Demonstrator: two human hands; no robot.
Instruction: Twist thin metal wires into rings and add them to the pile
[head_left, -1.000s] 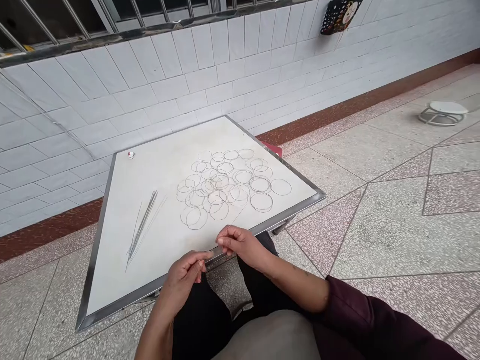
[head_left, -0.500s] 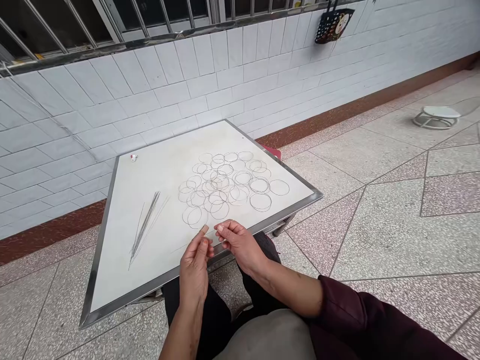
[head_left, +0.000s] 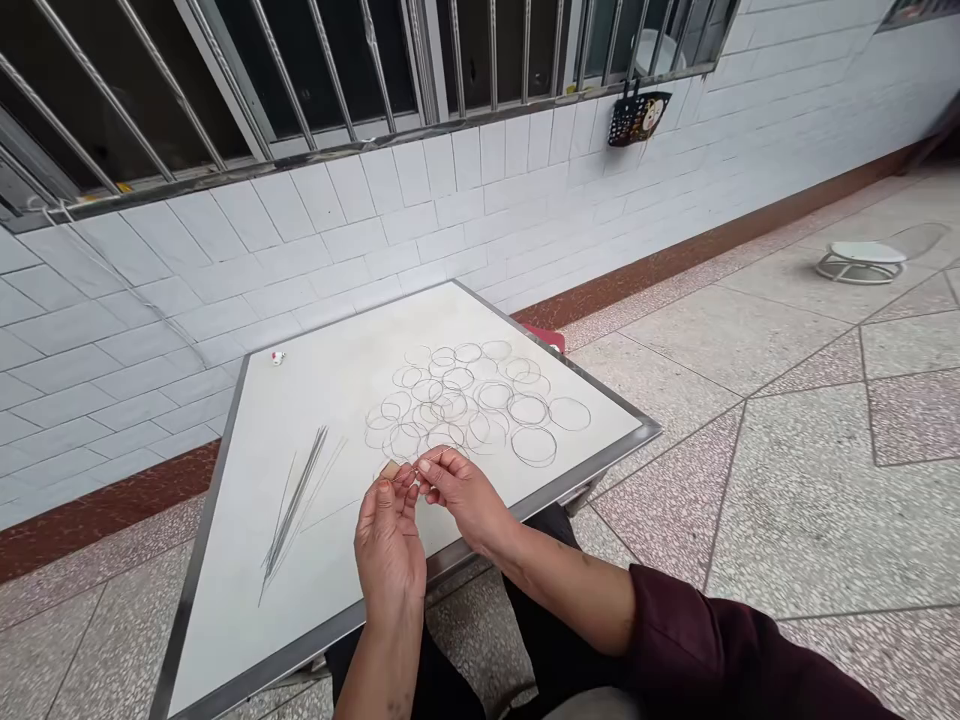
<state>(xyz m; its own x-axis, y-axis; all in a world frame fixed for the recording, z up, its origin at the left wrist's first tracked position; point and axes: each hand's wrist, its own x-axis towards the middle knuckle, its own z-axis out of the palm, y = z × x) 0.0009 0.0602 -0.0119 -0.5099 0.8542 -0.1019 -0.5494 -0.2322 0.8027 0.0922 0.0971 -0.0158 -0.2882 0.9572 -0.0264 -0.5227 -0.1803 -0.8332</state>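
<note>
Near the table's front edge my left hand (head_left: 390, 545) and my right hand (head_left: 463, 498) meet at the fingertips. Both are closed in a pinch on a thin wire, whose loose part (head_left: 330, 517) seems to trail left over the tabletop; the gripped part is mostly hidden by the fingers. A tan wrap or pad (head_left: 390, 469) shows at a left fingertip. Just beyond the hands lie many thin wire rings (head_left: 452, 404), overlapping in a loose spread. To the left rests a narrow bundle of straight wires (head_left: 295, 508), with a few strays beside it.
The white table (head_left: 352, 375) has a metal rim and stands by a tiled wall. A small white and red object (head_left: 278, 358) sits at its far left. A basket (head_left: 637, 120) hangs from the window bars; a low stool (head_left: 862, 262) stands on the floor at right.
My hands have come together at the fingertips; they were slightly apart. The head view has tilted up, showing more of the window. The rings and straight wires lie as before.
</note>
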